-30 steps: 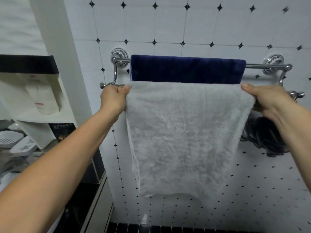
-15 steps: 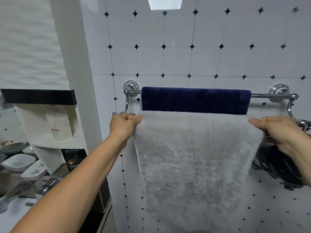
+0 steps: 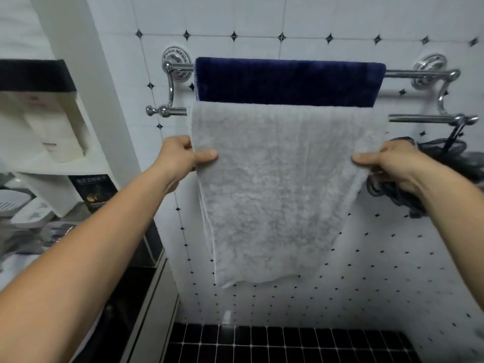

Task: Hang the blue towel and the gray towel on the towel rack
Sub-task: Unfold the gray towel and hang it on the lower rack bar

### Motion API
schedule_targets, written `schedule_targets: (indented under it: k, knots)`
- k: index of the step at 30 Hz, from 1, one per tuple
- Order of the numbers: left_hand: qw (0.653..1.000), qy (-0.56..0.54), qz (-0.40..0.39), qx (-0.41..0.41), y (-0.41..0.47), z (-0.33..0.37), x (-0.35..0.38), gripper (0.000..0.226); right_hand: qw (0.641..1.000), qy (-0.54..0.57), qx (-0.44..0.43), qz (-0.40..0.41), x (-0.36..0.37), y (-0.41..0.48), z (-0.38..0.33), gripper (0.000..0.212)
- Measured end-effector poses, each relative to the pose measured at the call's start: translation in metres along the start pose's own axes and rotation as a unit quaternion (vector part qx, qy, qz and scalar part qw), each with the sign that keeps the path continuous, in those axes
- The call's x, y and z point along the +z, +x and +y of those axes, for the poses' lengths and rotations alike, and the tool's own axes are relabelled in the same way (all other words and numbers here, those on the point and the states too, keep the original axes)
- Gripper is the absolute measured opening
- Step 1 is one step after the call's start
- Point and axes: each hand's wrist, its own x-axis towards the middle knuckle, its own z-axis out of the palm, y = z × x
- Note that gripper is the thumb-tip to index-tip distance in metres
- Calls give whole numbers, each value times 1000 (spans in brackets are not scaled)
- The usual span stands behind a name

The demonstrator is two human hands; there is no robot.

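A chrome two-bar towel rack (image 3: 419,73) is fixed to the tiled wall. The dark blue towel (image 3: 288,81) hangs over its upper, rear bar. In front of it the fluffy gray towel (image 3: 275,192) drapes over the lower, front bar and hangs down. My left hand (image 3: 180,158) pinches the gray towel's left edge a little below the bar. On the right edge, at the same height, my right hand (image 3: 387,163) pinches it too.
A dark mesh bath sponge (image 3: 445,158) hangs from the rack's right end, behind my right hand. At left, a white wall corner and shelves (image 3: 78,163) hold bottles and soap dishes. Black floor tiles (image 3: 288,344) lie below.
Both hands have slid from the towel's top corners at the bar down along its side edges. The camera view has tilted downward.
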Motion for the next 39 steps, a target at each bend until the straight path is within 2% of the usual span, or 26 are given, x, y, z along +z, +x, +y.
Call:
schedule_targets:
  k: [3, 7, 10, 12, 14, 15, 16, 19, 21, 24, 28, 31, 33, 34, 37, 39]
  knots:
    - [998, 15, -42, -51, -16, -51, 15, 46, 998, -42, 44, -34, 13, 3, 35, 31]
    - [988, 42, -44, -143, -22, -119, 34, 46, 987, -75, 113, -87, 42, 0, 92, 45]
    - [983, 63, -45, -167, -19, -161, 41, 39, 977, -102, 151, -114, 64, -6, 145, 38]
    - [984, 85, -23, -154, -16, -182, 40, 29, 979, -100, 158, -80, 71, -4, 177, 26]
    - [987, 95, -2, -132, -11, -197, 37, 25, 986, -45, 157, -32, 74, -1, 199, 12]
    - [989, 83, 8, -121, -11, -203, 37, 25, 987, -20, 157, -21, 77, -1, 205, 13]
    - [992, 53, 15, -116, -12, -208, 38, 25, 987, -7, 162, -25, 80, -2, 211, 24]
    - [988, -33, -11, -149, -23, -232, 52, 30, 980, -16, 164, -110, 97, -10, 233, 42]
    - [980, -11, -63, -186, -35, -257, 60, 35, 969, -1, 179, -168, 112, -20, 254, 51]
    - [971, 47, -79, -220, -43, -289, 62, 20, 961, 11, 200, -189, 127, -27, 279, 51]
    - [971, 56, -35, -229, -34, -308, 56, 23, 967, -44, 221, -116, 120, -18, 303, 30]
    - [974, 47, -42, -218, -32, -305, 57, 24, 964, -79, 235, -98, 119, -13, 308, 26]
    - [973, 42, -57, -221, -29, -301, 57, 27, 966, -118, 211, -94, 120, -7, 302, 27]
    - [973, 38, -42, -222, -25, -296, 55, 30, 972, -122, 189, -67, 118, -2, 295, 33]
    - [976, -60, 75, -196, -7, -263, 43, 30, 990, -11, 125, 66, 102, 15, 255, 42]
    - [972, -133, 117, -154, 6, -229, 35, 33, 990, 66, 71, 104, 90, 24, 222, 37]
